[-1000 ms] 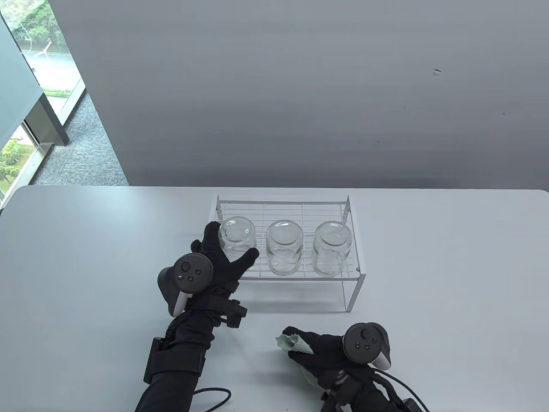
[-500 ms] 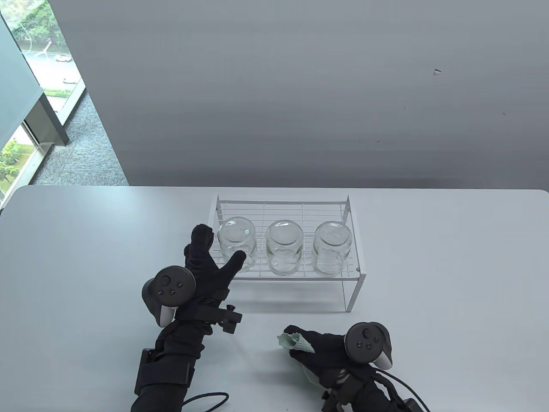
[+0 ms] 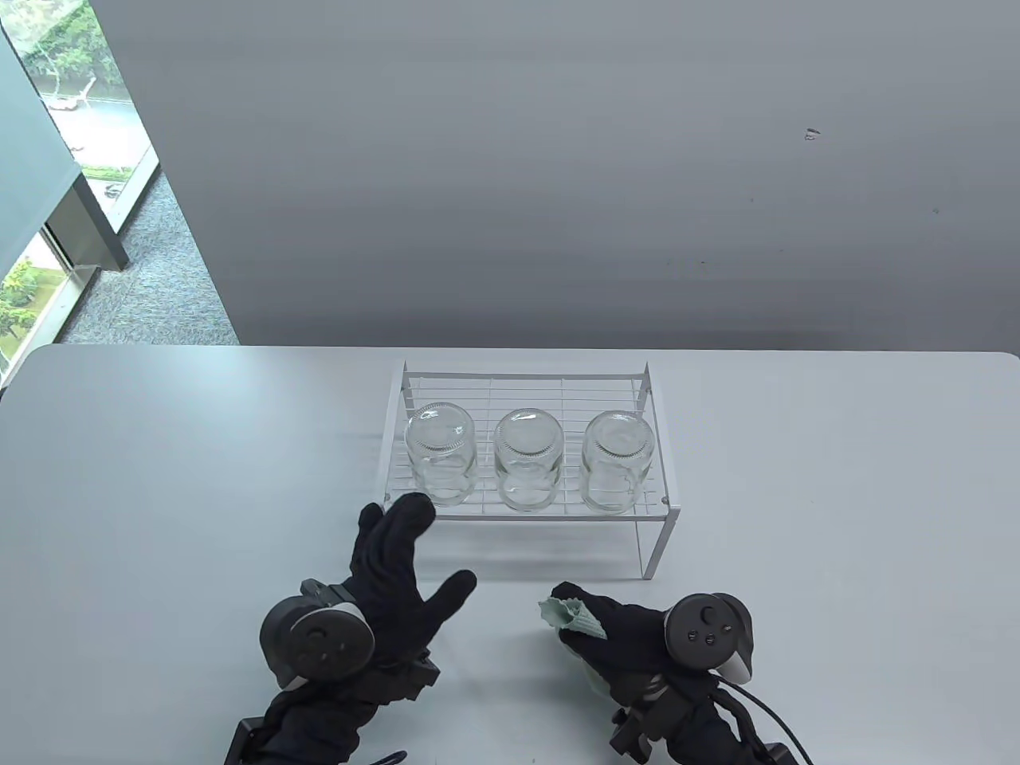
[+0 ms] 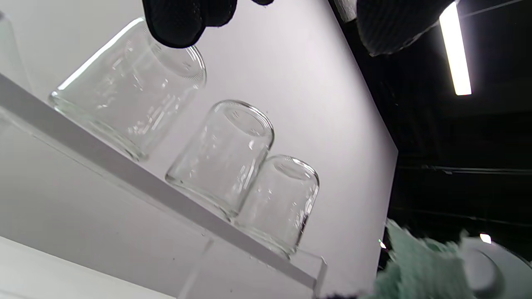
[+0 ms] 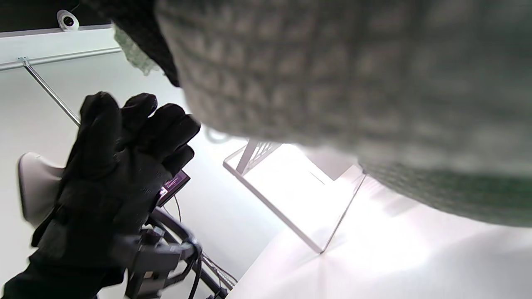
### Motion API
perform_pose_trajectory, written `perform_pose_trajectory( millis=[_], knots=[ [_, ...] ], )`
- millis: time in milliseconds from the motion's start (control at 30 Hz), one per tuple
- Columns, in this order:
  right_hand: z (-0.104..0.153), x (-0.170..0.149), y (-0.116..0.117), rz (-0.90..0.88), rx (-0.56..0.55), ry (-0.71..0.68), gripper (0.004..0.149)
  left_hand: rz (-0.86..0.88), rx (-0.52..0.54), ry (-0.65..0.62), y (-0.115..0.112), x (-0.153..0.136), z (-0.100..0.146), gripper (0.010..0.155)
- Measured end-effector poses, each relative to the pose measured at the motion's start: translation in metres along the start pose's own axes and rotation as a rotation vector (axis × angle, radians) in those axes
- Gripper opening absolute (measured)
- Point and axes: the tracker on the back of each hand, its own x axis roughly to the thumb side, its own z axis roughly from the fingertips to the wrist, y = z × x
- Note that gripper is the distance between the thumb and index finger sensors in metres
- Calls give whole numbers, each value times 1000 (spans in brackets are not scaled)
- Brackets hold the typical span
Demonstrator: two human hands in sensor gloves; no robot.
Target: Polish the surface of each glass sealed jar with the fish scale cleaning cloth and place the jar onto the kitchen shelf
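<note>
Three clear glass jars stand upside down in a row on the white wire shelf: left jar, middle jar, right jar. The left wrist view shows them from below, the left jar nearest. My left hand hovers in front of the shelf with fingers spread and straight, holding nothing. My right hand rests on the table near the front edge and grips the pale green fish scale cloth. That cloth fills most of the right wrist view.
The shelf stands mid-table on thin white legs, with open space beneath it. A grey wall rises behind the table. A window and carpeted floor lie at far left. Cables trail from my wrists at the bottom edge.
My left hand let go of the left jar and drew back toward me, off the shelf, fingers spread. My right hand with the cloth shifted slightly right and forward.
</note>
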Motion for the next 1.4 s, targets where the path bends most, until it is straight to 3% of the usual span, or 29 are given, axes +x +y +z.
perform_pose_trajectory(
  millis=[167, 333, 433, 633, 833, 967, 1167, 1400],
  knots=[
    [3, 2, -15, 160, -80, 9, 55, -37, -156, -61, -31, 7, 17, 78],
    [-3, 3, -11, 559, -120, 32, 54, -19, -350, -22, -56, 0, 28, 77],
    [-10, 1, 2, 705, -46, 46, 54, 3, -399, 4, -62, -1, 30, 78],
    [-23, -12, 43, 871, 299, 195, 56, -11, -412, 12, -61, -3, 30, 79],
    [-17, -30, 59, 743, 500, 344, 59, 5, -413, 19, -59, -3, 31, 81],
    [-13, -34, 61, 663, 535, 390, 75, 2, -417, 18, -59, -2, 32, 81],
    [-6, -41, 69, 560, 711, 503, 99, 6, -436, 28, -60, -1, 33, 82],
    [-8, -38, 53, 523, 637, 454, 101, -3, -457, 35, -60, 0, 33, 83]
  ],
)
